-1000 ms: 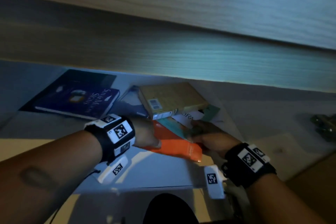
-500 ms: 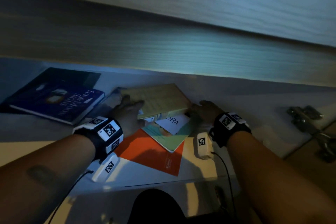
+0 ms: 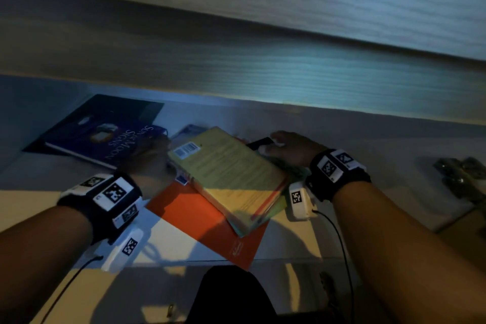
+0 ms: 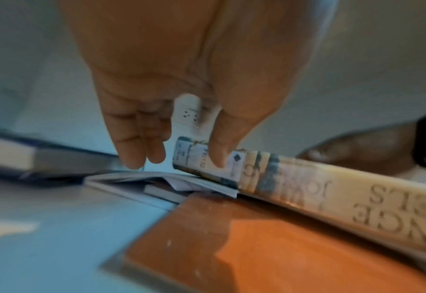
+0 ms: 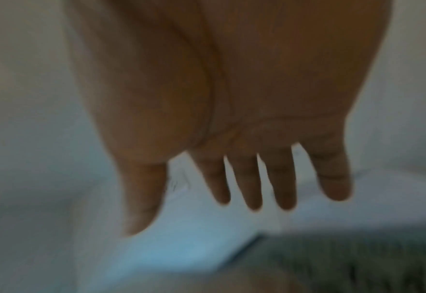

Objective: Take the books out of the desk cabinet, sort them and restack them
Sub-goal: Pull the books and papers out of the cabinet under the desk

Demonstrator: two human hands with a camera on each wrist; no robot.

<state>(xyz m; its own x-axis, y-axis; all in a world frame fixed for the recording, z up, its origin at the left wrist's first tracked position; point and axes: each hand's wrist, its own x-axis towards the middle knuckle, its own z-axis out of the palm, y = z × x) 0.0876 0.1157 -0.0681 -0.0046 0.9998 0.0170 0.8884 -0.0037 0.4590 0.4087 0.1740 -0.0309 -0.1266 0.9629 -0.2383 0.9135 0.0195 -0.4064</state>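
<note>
A thick yellow book point(image 3: 226, 166) lies askew on top of thin books inside the cabinet, its cream spine point(image 4: 307, 190) facing my left wrist. Below it are a teal book point(image 3: 249, 229) and a flat orange book point(image 3: 205, 221) that juts over the cabinet's front edge. My left hand point(image 3: 151, 163) is at the yellow book's left end; the thumb point(image 4: 219, 150) touches the spine and the fingers point(image 4: 141, 150) point straight down past the end. My right hand point(image 3: 276, 146) is at the book's far right corner, its fingers point(image 5: 246, 188) straight, spread and holding nothing.
A dark blue hardcover point(image 3: 105, 134) lies flat at the left of the cabinet floor point(image 3: 368, 139). A small dark thing point(image 3: 260, 142) shows by my right fingers. The desk underside point(image 3: 236, 60) hangs low overhead. A metal hinge point(image 3: 457, 176) sits at the right.
The yellow book has swung round and slid toward me, and it covers the white and teal books. My right hand moved to its far corner; my left hand stays at its left end.
</note>
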